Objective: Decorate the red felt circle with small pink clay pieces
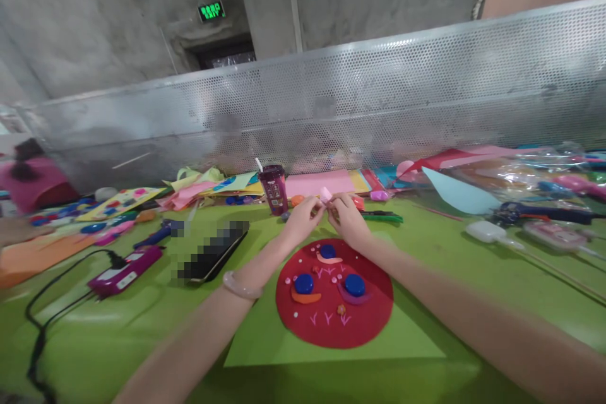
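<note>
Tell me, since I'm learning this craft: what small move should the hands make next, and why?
Probably pinch off a small bit of the pale pink clay-like lump: the left hand and right hand have fingertips at it, and small round pink clay-like pieces already dot the round red paper-like sheet.

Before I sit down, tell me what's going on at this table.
A person's left hand and right hand together pinch a small pink lump, just beyond a red disc. The red disc lies on a light green sheet and bears three blue rounds with curved strips. A dark cup stands left of the hands.
</note>
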A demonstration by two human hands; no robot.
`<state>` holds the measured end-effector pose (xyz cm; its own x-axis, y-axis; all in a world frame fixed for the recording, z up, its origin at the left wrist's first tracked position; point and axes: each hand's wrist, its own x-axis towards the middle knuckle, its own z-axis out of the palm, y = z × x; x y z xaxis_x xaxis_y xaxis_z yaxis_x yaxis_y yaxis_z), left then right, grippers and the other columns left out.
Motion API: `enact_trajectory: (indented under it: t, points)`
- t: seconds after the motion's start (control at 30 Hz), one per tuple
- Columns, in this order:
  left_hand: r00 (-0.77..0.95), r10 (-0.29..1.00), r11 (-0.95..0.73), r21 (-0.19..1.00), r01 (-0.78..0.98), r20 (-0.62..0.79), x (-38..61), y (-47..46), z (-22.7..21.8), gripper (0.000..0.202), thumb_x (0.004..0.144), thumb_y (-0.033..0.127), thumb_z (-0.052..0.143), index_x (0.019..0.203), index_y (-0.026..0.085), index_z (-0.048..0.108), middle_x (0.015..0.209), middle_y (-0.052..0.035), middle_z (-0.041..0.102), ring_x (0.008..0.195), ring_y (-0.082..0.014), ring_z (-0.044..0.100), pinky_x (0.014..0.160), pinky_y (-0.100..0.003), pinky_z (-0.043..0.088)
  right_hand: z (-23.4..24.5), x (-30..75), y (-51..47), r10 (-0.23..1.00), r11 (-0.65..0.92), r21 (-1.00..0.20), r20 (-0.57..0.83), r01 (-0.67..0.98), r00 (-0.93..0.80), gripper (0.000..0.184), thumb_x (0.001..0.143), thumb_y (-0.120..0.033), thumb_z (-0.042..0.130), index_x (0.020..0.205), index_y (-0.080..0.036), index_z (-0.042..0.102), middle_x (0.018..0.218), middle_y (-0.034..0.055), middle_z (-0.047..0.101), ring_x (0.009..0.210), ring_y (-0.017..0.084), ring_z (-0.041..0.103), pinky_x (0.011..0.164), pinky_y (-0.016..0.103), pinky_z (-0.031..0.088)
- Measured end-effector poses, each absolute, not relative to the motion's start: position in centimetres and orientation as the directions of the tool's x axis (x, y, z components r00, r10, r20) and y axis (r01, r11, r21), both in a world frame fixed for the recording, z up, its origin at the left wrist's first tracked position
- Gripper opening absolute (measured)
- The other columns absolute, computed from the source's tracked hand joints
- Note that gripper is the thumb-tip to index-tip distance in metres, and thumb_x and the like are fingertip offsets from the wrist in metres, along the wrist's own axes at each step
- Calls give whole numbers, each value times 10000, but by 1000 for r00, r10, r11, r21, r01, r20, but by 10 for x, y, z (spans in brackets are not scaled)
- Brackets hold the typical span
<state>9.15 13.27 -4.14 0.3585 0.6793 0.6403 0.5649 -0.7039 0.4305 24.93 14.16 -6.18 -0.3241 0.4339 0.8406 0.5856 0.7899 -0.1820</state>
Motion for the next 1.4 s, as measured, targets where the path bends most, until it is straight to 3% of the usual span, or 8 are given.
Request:
enact_trajectory:
  t: [0.23,0.53,0.83,0.97,1.07,1.13,1.23,1.4]
  points:
    - [374,692,-674,366,642,618,93,131,-38,97,821,129,482,770,169,554,770,-23,592,721,-153,570,681,-254,468,-62,248,140,420,787,-135,832,602,-362,268,891,-317,526,1112,-168,551,1160,78,552,1011,208,553,843,428,476]
    - [349,706,-597,253,761,616,97,122,-26,122,750,93,527,685,196,516,734,-16,572,715,-180,573,648,-270,438,-62,243,135,441,779,-180,838,600,-321,226,893,-292,524,1072,-159,561,1123,73,562,979,195,562,799,396,497]
    - [294,691,-567,243,787,660,100,118,-36,133,790,125,528,677,195,531,709,-19,590,656,-175,581,595,-262,429,-54,250,138,482,752,-312,862,581,-161,80,851,-200,498,784,-186,539,1089,102,542,902,209,568,715,368,506]
    - [282,657,-590,244,769,699,92,123,-39,109,838,271,564,824,162,563,841,-68,618,807,-211,600,728,-309,465,-49,255,140,513,761,-403,853,508,-92,87,835,-203,501,750,-202,523,1099,109,521,840,193,576,675,351,516]
    - [302,615,-625,216,750,729,82,128,-37,454,784,370,647,1130,120,492,1170,-155,547,1133,-261,489,962,-384,376,-50,254,143,553,763,-485,832,427,-45,99,865,-224,509,801,-157,543,1083,88,531,736,125,569,604,286,514]
    - [346,604,-650,193,735,718,78,131,-37,635,757,363,682,1274,139,389,1310,-164,461,1244,-264,394,1038,-414,298,-52,251,144,580,764,-528,814,371,-38,113,876,-248,531,881,-139,559,1046,60,556,734,109,568,599,261,511]
    - [412,624,-673,188,716,664,76,133,-40,616,768,334,675,1289,170,393,1271,-137,522,1193,-248,468,1010,-404,349,-54,245,143,606,766,-563,794,309,-55,152,870,-253,555,969,-138,555,1028,48,567,780,123,576,623,270,518]
    - [444,653,-674,205,709,613,77,134,-44,554,830,314,589,1320,170,374,1295,-143,517,1190,-249,492,979,-399,400,-52,246,139,620,774,-566,769,283,-157,66,816,-140,529,818,-164,591,1117,82,510,743,123,580,607,294,544]
